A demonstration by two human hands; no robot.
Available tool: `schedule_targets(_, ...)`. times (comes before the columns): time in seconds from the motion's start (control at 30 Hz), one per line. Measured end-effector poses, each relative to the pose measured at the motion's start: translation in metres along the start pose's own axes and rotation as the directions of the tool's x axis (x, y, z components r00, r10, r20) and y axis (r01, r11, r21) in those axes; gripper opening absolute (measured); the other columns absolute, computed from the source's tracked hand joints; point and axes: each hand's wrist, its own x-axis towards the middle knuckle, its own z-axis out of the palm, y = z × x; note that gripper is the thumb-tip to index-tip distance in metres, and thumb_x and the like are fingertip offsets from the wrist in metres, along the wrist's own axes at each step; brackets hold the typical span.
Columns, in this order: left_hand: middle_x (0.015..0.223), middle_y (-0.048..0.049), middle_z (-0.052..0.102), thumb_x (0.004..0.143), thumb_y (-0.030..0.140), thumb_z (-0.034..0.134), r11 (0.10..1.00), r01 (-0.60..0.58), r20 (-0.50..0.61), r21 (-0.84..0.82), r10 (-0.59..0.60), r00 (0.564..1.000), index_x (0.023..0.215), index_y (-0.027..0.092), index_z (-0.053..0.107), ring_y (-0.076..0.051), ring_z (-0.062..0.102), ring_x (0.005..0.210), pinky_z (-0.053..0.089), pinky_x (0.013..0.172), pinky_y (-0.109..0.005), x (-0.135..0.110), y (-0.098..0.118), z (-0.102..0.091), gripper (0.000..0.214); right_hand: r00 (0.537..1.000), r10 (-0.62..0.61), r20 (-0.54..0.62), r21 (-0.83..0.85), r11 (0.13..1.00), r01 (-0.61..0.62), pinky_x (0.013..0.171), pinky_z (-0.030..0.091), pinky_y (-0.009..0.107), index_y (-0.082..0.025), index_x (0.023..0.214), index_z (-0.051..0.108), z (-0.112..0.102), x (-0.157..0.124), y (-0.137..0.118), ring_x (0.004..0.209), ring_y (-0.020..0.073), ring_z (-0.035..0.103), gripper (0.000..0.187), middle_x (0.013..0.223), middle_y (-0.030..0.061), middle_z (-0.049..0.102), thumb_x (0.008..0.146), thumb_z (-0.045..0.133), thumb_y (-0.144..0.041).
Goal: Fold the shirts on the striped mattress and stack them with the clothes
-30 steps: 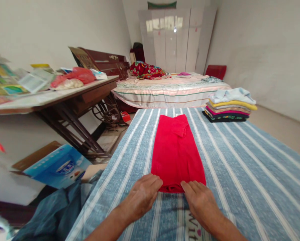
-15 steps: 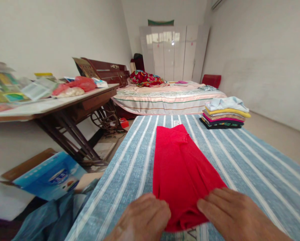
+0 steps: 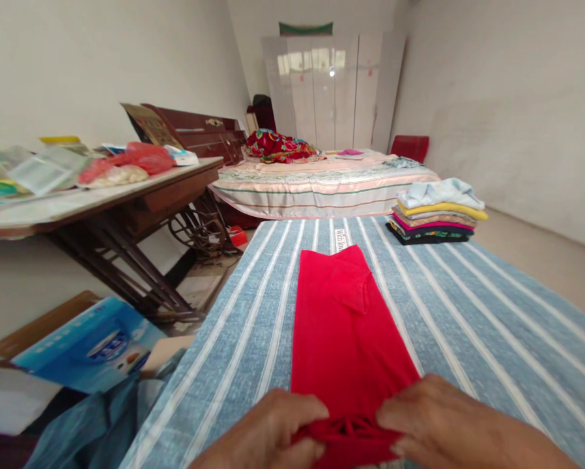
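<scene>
A red shirt (image 3: pixel 344 345) lies lengthwise on the blue striped cloth (image 3: pixel 253 312), its sides folded in and a short sleeve showing near the far end. At its near end, my left hand (image 3: pixel 277 430) pinches the left corner between thumb and fingers. My right hand (image 3: pixel 429 423) grips the near right corner in the same way. Between the two hands the near edge is raised a little and shows a dark gap between its layers.
A stack of folded clothes (image 3: pixel 436 215) stands at the far right corner of the striped cloth. To the left is a sewing-machine table (image 3: pixel 195 170) with bags on it; below sits a blue box (image 3: pixel 92 345). A bed (image 3: pixel 322 202) and a white wardrobe (image 3: pixel 322 98) are behind.
Both hands keep hold of the shirt's near end and have pulled it slightly towards me, lifting its edge. The shirt's body lies flatter and narrower. The camera view has shifted a little.
</scene>
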Motion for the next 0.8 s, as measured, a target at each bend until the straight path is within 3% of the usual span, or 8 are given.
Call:
schedule_targets(0.03, 0.062, 0.0055, 0.051, 0.079, 0.023, 0.049, 0.999, 0.015, 0.023, -0.045, -0.014, 1.000, 0.071, 0.019, 0.062, -0.009, 0.045, 0.058, 0.032, 0.053, -0.018, 0.008, 0.000, -0.009, 0.015, 0.990, -0.006, 0.137, 0.068, 0.998, -0.003, 0.048, 0.032, 0.019, -0.023, 0.067, 0.054, -0.011, 0.011, 0.008, 0.053, 0.0080, 0.056, 0.016, 0.058, -0.0079, 0.059, 0.082, 0.054, -0.016)
schedule_targets(0.1, 0.062, 0.0055, 0.050, 0.076, 0.024, 0.053, 0.990, 0.028, -0.017, -0.136, -0.031, 0.999, 0.074, 0.017, 0.063, -0.008, 0.044, 0.058, 0.033, 0.054, -0.018, 0.030, -0.009, -0.024, 0.012, 0.958, -0.004, 0.285, 0.196, 0.979, -0.054, 0.052, 0.031, 0.020, -0.020, 0.068, 0.056, -0.022, 0.037, 0.032, 0.057, 0.0090, 0.053, 0.013, 0.060, -0.0067, 0.055, 0.081, 0.054, -0.016)
schedule_targets(0.17, 0.063, 0.0048, 0.052, 0.072, 0.027, 0.057, 0.972, 0.016, -0.092, -0.236, -0.039, 0.995, 0.076, 0.016, 0.063, -0.009, 0.046, 0.058, 0.035, 0.054, -0.018, 0.058, -0.030, -0.033, 0.013, 0.928, -0.017, 0.372, 0.251, 0.964, -0.083, 0.051, 0.029, 0.019, -0.018, 0.067, 0.056, -0.020, 0.068, 0.063, 0.055, 0.0080, 0.047, 0.012, 0.058, -0.0072, 0.049, 0.078, 0.056, -0.018)
schedule_targets(0.23, 0.057, 0.0054, 0.051, 0.068, 0.027, 0.059, 0.948, 0.074, -0.201, -0.308, -0.141, 0.969, 0.076, 0.015, 0.061, -0.009, 0.047, 0.052, 0.037, 0.050, -0.019, 0.087, -0.054, -0.036, 0.015, 0.907, 0.059, 0.416, 0.172, 0.975, -0.143, 0.051, 0.028, 0.019, -0.016, 0.066, 0.058, -0.007, 0.097, 0.093, 0.055, 0.0075, 0.043, 0.010, 0.057, -0.0073, 0.047, 0.075, 0.060, -0.019)
schedule_targets(0.33, 0.045, 0.0085, 0.045, 0.068, 0.024, 0.056, 0.912, 0.222, -0.316, -0.344, -0.335, 0.888, 0.083, 0.016, 0.057, -0.009, 0.046, 0.040, 0.036, 0.041, -0.019, 0.118, -0.085, -0.030, 0.017, 0.900, 0.126, 0.417, 0.109, 0.976, -0.187, 0.051, 0.027, 0.020, -0.013, 0.070, 0.064, 0.018, 0.125, 0.125, 0.056, 0.0090, 0.043, 0.005, 0.059, -0.0050, 0.053, 0.071, 0.063, -0.018)
schedule_targets(0.43, 0.045, 0.0091, 0.045, 0.068, 0.023, 0.055, 0.900, 0.253, -0.351, -0.354, -0.379, 0.856, 0.084, 0.017, 0.056, -0.009, 0.046, 0.038, 0.034, 0.037, -0.017, 0.128, -0.101, -0.023, 0.017, 0.901, 0.148, 0.408, 0.089, 0.976, -0.200, 0.054, 0.031, 0.020, -0.012, 0.081, 0.068, 0.036, 0.129, 0.138, 0.061, 0.0112, 0.049, 0.014, 0.068, -0.0008, 0.062, 0.072, 0.063, -0.020)
schedule_targets(0.63, 0.047, 0.0101, 0.043, 0.069, 0.023, 0.056, 0.846, 0.204, -0.354, -0.493, -0.410, 0.841, 0.092, 0.017, 0.055, -0.008, 0.045, 0.038, 0.033, 0.035, -0.016, 0.124, -0.099, -0.024, 0.023, 0.909, 0.184, 0.373, 0.031, 0.977, -0.211, 0.056, 0.031, 0.022, -0.018, 0.087, 0.070, 0.039, 0.120, 0.141, 0.067, 0.0146, 0.055, 0.019, 0.078, 0.0021, 0.067, 0.075, 0.062, -0.029)
schedule_targets(0.8, 0.046, 0.0113, 0.038, 0.069, 0.023, 0.058, 0.845, 0.217, -0.398, -0.489, -0.437, 0.806, 0.092, 0.017, 0.055, -0.007, 0.041, 0.036, 0.029, 0.034, -0.016, 0.132, -0.101, -0.024, 0.024, 0.903, 0.269, 0.336, -0.052, 0.962, -0.268, 0.055, 0.030, 0.023, -0.021, 0.090, 0.070, 0.041, 0.123, 0.145, 0.074, 0.0174, 0.058, 0.024, 0.082, 0.0036, 0.069, 0.073, 0.064, -0.036)
